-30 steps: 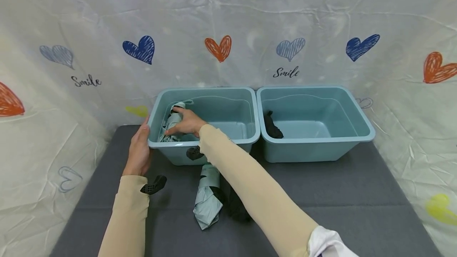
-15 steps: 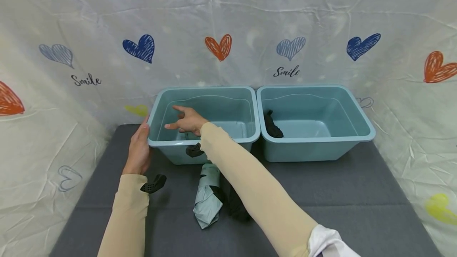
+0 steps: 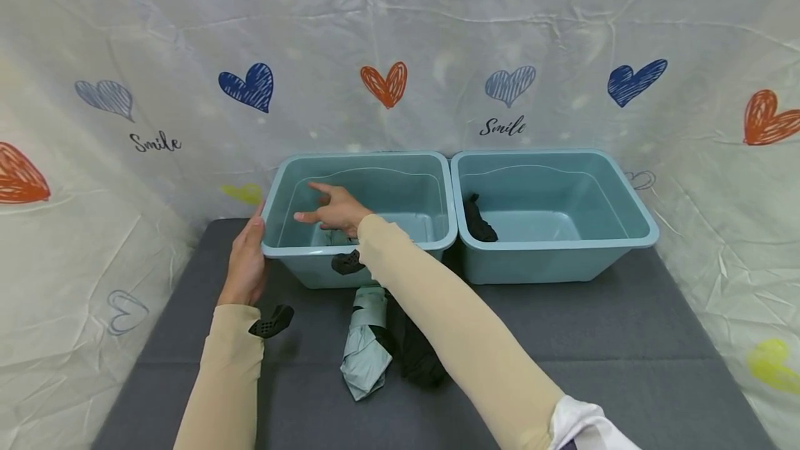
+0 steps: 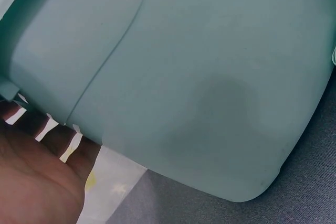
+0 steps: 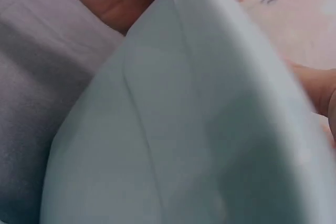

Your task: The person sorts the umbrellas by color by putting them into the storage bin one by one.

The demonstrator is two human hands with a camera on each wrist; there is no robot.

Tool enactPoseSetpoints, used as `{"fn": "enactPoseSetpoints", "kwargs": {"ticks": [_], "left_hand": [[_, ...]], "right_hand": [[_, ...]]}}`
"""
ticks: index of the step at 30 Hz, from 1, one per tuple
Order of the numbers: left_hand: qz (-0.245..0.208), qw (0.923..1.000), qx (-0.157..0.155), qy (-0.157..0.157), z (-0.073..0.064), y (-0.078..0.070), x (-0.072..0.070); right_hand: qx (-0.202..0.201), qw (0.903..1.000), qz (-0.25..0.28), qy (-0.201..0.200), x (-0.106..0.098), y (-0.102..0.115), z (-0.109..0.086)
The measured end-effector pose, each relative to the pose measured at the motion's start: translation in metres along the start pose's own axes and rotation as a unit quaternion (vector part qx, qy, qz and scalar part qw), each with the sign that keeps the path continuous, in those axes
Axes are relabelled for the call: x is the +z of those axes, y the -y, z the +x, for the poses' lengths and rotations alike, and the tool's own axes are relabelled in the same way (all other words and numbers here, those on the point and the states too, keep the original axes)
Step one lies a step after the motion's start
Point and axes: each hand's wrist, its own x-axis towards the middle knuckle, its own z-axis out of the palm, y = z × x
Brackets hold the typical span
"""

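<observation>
My right hand [image 3: 340, 212] hovers over the left pale-blue bin [image 3: 406, 182] with thumb and forefinger spread and nothing held. Under it, a sliver of the pale green folded umbrella [image 3: 337, 236] shows, the rest hidden by the hand and bin wall. My left hand [image 3: 246, 262] rests against the left bin's outer left end, near the rim. From the left wrist view, that hand's fingers [image 4: 58, 140] reach along the end beneath the lip. The right wrist view has the right hand [image 5: 317, 87] beyond the rim.
A second pale green folded umbrella [image 3: 364, 356] and a black folded bundle [image 3: 421, 356] lie in front on the grey table [image 3: 594, 353]. The right bin [image 3: 556, 262] holds a black folded bundle [image 3: 480, 222] at its left end. A heart-printed cloth [image 3: 425, 33] hangs behind.
My right hand has let go of the pale green umbrella, which has dropped lower in the left bin and is mostly out of sight. The left hand has stayed at the bin's end.
</observation>
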Motion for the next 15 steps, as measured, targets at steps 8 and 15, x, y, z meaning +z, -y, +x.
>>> {"fn": "enactPoseSetpoints", "kwargs": {"ticks": [8,15], "left_hand": [[0.000,0.9999,-0.003,-0.010,0.002,0.003,0.000],[0.005,0.9999,-0.007,-0.010,0.003,0.004,-0.001]], "right_hand": [[-0.062,0.9977,0.017,0.021,-0.020,0.004,-0.028],[-0.112,0.9929,0.021,0.035,-0.038,0.007,-0.062]]}}
